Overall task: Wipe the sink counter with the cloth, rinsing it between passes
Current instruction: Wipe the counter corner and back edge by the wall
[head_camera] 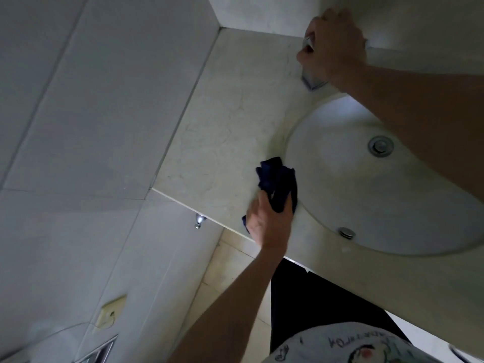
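A dark blue cloth (277, 183) is bunched in my left hand (267, 221), at the left rim of the white oval sink basin (353, 184), over the pale marble counter (230, 132). My right hand (334, 45) reaches across the basin to the back of the counter and is closed on the chrome faucet (311, 81), whose handle is mostly hidden under the fingers. No water is visible running. The drain (380, 145) sits in the middle of the basin.
Grey tiled wall (91, 100) borders the counter on the left. A chrome valve (199, 221) sticks out below the counter's front edge. An overflow cap (346, 232) sits on the basin's near wall. A wall socket (111, 311) is lower left.
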`<state>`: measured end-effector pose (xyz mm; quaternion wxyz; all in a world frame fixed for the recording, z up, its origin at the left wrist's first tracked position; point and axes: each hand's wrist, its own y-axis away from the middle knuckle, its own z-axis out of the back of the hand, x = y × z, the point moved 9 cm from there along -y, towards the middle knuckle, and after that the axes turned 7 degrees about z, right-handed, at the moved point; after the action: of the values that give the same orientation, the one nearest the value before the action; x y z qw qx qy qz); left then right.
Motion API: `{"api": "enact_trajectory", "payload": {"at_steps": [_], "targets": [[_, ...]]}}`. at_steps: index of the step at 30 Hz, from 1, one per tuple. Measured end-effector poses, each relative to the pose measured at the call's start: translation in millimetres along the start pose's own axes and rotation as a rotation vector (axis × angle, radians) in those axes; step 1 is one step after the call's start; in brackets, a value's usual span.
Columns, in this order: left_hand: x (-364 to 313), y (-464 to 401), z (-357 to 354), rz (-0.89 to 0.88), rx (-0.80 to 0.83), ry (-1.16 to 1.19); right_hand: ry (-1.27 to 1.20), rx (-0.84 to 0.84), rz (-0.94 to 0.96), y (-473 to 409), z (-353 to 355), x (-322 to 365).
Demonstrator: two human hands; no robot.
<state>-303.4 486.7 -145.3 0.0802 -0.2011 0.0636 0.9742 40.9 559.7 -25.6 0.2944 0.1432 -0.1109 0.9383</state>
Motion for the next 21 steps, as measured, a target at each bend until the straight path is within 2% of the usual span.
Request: {"api": "enact_trajectory", "payload": {"at_steps": [3,6,9,11,14,17,21], "targets": [[-55,37,-24,-0.128,0.077,-0.007,-0.014,0.007,-0.01,0,-1,-1],[-107,63,-56,-0.266,0.281,-0.008,-0.036,0.02,-0.017,0,-2,-2],[-124,52,-62,-0.149,0.432,0.211,-0.057,0.029,-0.009,-2,-2,-5],[-121,21,-46,-0.065,0.413,0.395,-0.069,0.03,-0.009,-4,-4,-7],[-109,-54,-8,-0.095,0.282,0.515,-0.101,0.033,-0.001,-4,-7,-9],[-112,-146,30,-0.251,0.153,0.451,-0.083,0.011,0.006,-6,-8,-9],[-159,-248,38,-0.537,0.107,0.196,-0.073,-0.004,0.011,-9,-9,-9]]}}
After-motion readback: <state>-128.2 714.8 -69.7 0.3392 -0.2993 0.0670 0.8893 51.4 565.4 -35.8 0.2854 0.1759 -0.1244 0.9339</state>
